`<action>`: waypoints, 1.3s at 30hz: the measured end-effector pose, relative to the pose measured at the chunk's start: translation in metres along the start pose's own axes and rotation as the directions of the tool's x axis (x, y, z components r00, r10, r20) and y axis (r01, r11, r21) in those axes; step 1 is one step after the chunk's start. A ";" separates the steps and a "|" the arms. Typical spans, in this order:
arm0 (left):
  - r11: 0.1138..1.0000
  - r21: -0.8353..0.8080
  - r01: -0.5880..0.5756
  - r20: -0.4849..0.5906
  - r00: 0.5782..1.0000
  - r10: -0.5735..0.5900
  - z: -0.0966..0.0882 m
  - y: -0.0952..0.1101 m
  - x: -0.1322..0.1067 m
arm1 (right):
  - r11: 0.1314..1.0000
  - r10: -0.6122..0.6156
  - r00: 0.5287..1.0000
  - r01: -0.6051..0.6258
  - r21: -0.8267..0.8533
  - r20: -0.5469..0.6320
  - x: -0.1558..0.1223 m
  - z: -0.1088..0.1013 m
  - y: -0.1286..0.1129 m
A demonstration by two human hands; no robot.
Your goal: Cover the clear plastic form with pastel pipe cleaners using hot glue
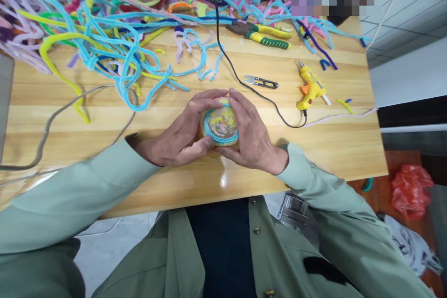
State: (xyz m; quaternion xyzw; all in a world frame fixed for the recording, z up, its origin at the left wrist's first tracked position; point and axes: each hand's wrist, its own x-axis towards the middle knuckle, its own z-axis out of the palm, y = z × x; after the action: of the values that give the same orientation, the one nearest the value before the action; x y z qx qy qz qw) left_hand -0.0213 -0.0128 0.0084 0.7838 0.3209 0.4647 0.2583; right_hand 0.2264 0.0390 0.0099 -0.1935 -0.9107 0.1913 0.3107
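A small round coil of pipe cleaners [220,125], blue around the rim with yellow and pink inside, rests on the wooden table [314,149] near its front edge. My left hand [176,132] wraps its left side with curled fingers. My right hand [253,132] cups its right side. The fingertips of both hands meet over its far edge, hiding most of the coil's sides.
A heap of loose coloured pipe cleaners [104,32] covers the back left. Behind my hands lie small snips [261,82], a yellow glue gun [310,88] with a black cord [223,51], and green-handled pliers [261,33]. A red bag [412,191] lies on the floor at right.
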 end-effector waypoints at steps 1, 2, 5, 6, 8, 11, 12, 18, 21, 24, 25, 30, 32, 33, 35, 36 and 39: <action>1.000 0.008 0.001 0.005 1.000 -0.001 0.000 0.000 0.000 | 1.000 0.010 1.000 -0.011 0.012 0.009 0.000 0.000 0.000; 1.000 0.018 0.008 0.009 1.000 -0.009 0.000 0.000 0.000 | 0.999 0.026 0.999 -0.026 0.026 0.026 0.000 -0.001 0.000; 0.998 0.029 0.061 0.005 0.998 -0.061 0.001 0.001 -0.001 | 0.995 0.074 0.994 -0.079 0.060 0.083 0.000 -0.003 0.000; 0.997 0.021 0.077 0.001 0.997 -0.077 0.001 0.001 -0.001 | 0.994 0.079 0.993 -0.085 0.062 0.092 0.000 -0.004 0.000; 0.993 -0.002 0.118 -0.017 0.993 -0.118 0.001 0.001 -0.002 | 0.996 0.060 0.995 -0.066 0.065 0.082 0.001 -0.004 0.000; 0.988 -0.016 0.153 -0.037 0.987 -0.153 0.002 0.002 -0.002 | 0.997 0.003 1.000 -0.006 0.081 0.030 0.003 -0.005 0.000; 0.990 -0.010 0.141 -0.037 0.989 -0.142 0.003 0.002 -0.001 | 0.996 -0.007 1.000 0.006 0.084 0.011 0.003 -0.005 0.000; 1.000 0.031 -0.001 -0.033 0.999 0.002 0.005 0.003 0.000 | 0.997 0.068 0.998 -0.069 0.047 0.012 0.003 -0.011 -0.006; 1.000 0.027 0.013 -0.032 0.999 -0.012 0.005 0.003 0.001 | 0.995 0.064 0.998 -0.064 0.075 0.001 0.002 -0.011 -0.004; 0.999 0.050 0.013 -0.012 1.000 -0.012 0.003 0.003 0.001 | 0.995 0.056 0.998 -0.056 0.087 0.012 0.002 -0.011 -0.003; 0.998 0.055 0.004 -0.005 1.000 -0.003 0.003 0.003 0.001 | 0.994 0.067 0.998 -0.069 0.082 0.021 0.002 -0.012 -0.003; 0.997 0.070 -0.019 -0.025 0.999 0.020 0.005 0.003 0.003 | 0.989 0.111 0.993 -0.114 0.095 0.041 0.001 -0.015 -0.004; 0.997 0.073 -0.035 -0.042 0.998 0.038 0.006 0.004 0.003 | 0.983 0.136 0.988 -0.143 0.113 0.068 0.001 -0.018 -0.003; 0.997 0.070 -0.042 -0.045 0.998 0.045 0.006 0.004 0.003 | 0.980 0.146 0.986 -0.155 0.125 0.083 0.001 -0.019 -0.001; 0.997 0.062 -0.048 -0.038 0.998 0.050 0.006 0.004 0.004 | 0.971 0.166 0.981 -0.181 0.157 0.104 0.001 -0.021 0.002; 0.997 0.061 -0.042 -0.033 0.998 0.044 0.005 0.005 0.004 | 0.965 0.180 0.978 -0.197 0.171 0.108 0.001 -0.023 0.003; 0.996 0.069 -0.052 -0.032 0.998 0.054 0.004 0.005 0.005 | 0.955 0.206 0.974 -0.222 0.197 0.100 0.003 -0.027 0.003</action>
State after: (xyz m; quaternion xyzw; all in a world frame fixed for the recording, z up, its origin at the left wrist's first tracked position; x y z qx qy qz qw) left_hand -0.0143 -0.0128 0.0126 0.7924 0.3202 0.4734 0.2134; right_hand 0.2423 0.0488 0.0293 -0.2498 -0.8710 0.3251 0.2708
